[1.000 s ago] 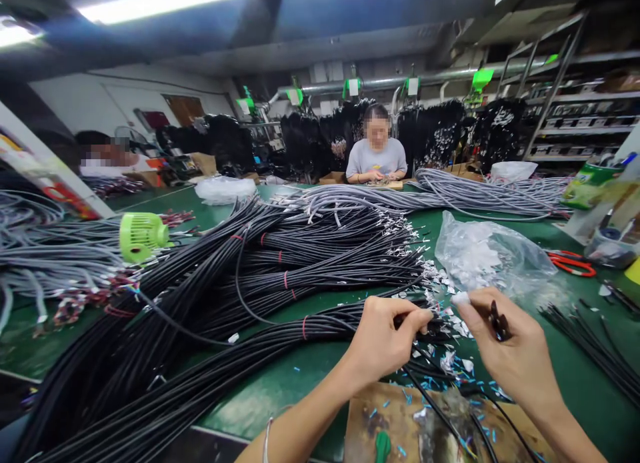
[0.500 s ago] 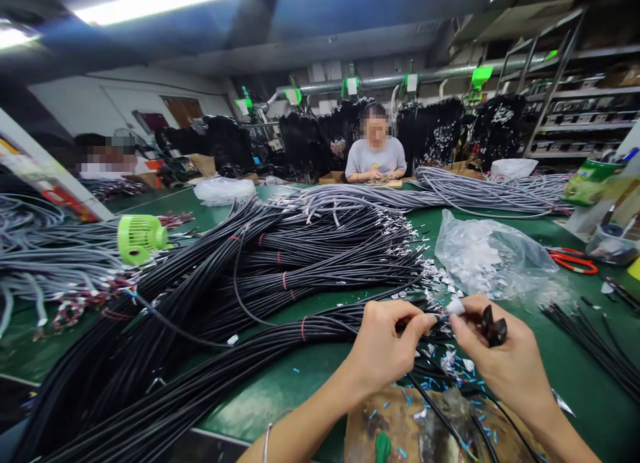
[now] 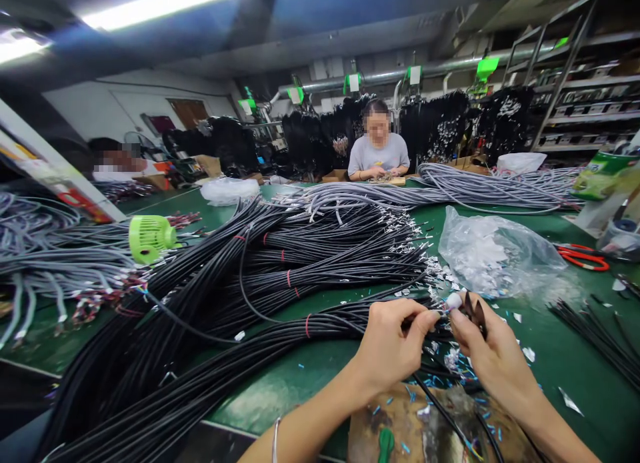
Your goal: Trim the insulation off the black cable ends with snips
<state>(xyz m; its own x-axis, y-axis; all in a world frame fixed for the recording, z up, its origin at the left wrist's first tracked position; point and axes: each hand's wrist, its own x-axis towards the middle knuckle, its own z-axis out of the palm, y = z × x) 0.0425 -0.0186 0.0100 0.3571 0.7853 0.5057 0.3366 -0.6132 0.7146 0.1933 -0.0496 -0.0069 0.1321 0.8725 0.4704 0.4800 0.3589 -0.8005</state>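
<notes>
My left hand (image 3: 393, 343) is closed in a pinch on the end of a black cable, whose thin inner wires stick out towards the right hand. In my right hand (image 3: 495, 350) is a pair of dark-bladed snips (image 3: 475, 313), blades pointing up and apart. A white wrap (image 3: 454, 301) covers a fingertip of that hand, right beside the wire ends. Below the hands, a worn board (image 3: 365, 423) carries blue scraps, a green-handled tool (image 3: 385, 444) and more black cable (image 3: 440, 410). My palms hide most of the grip.
Bundles of black cable (image 3: 225, 356) with red ties spread across the green table (image 3: 280, 396). A clear bag (image 3: 500, 250) of white scraps lies beyond my right hand, near red-handled scissors (image 3: 583, 256). Grey cables (image 3: 370, 196) and a green fan (image 3: 150, 238) lie farther off. A co-worker (image 3: 379, 153) sits opposite.
The snips in my right hand have turned and shifted left, so the blades now stand up close to the white-wrapped fingertip. My left hand keeps its pinch; the view has shifted slightly.
</notes>
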